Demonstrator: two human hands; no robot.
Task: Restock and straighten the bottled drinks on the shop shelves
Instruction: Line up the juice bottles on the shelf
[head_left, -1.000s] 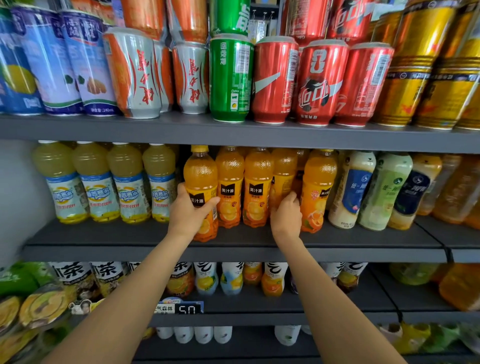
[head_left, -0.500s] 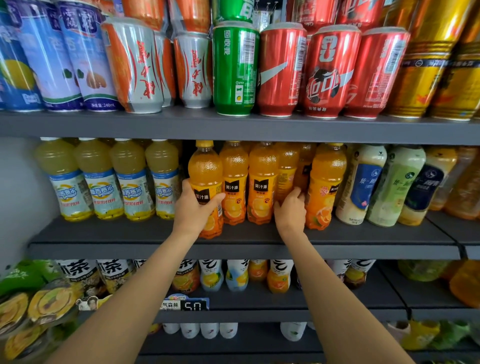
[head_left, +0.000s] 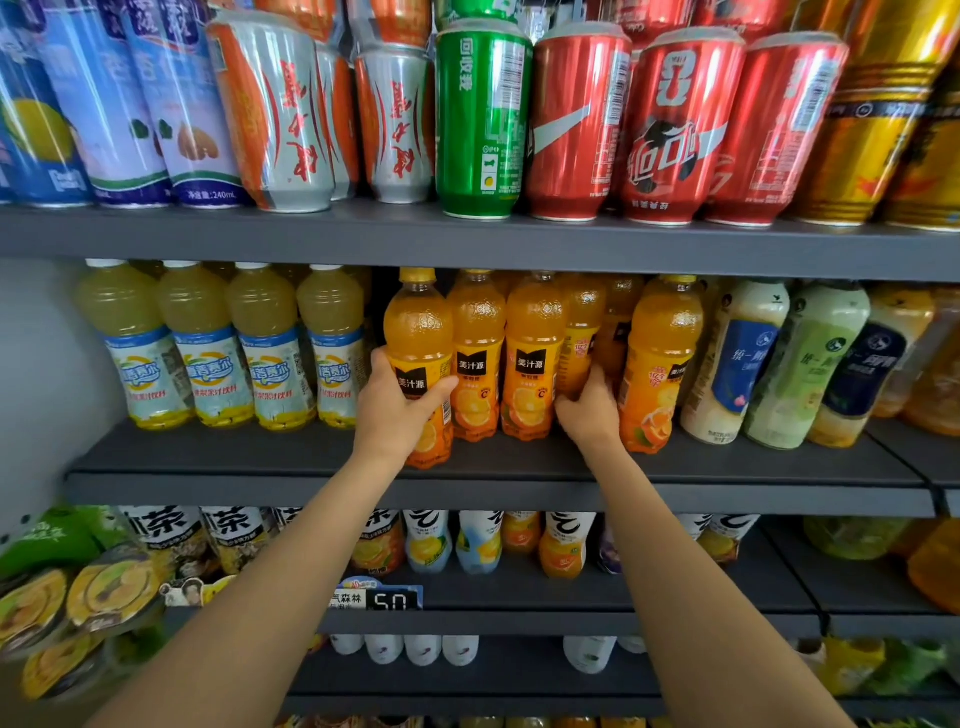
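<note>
Both hands are up on the middle shelf (head_left: 519, 467) in the orange juice section. The left hand (head_left: 397, 410) is gripping the front orange juice bottle (head_left: 420, 338) around its label, thumb across the front, and that bottle is sitting at the left end of the orange row, a bit forward of the others. The right hand (head_left: 589, 410) is curling its fingers around a set-back bottle (head_left: 584, 332) standing deeper in, between two front ones. Pale yellow drink bottles (head_left: 218, 343) are lining up just left, cans (head_left: 483, 119) are standing on the shelf above, and milky tea bottles (head_left: 737, 364) are leaning off to the right
</note>
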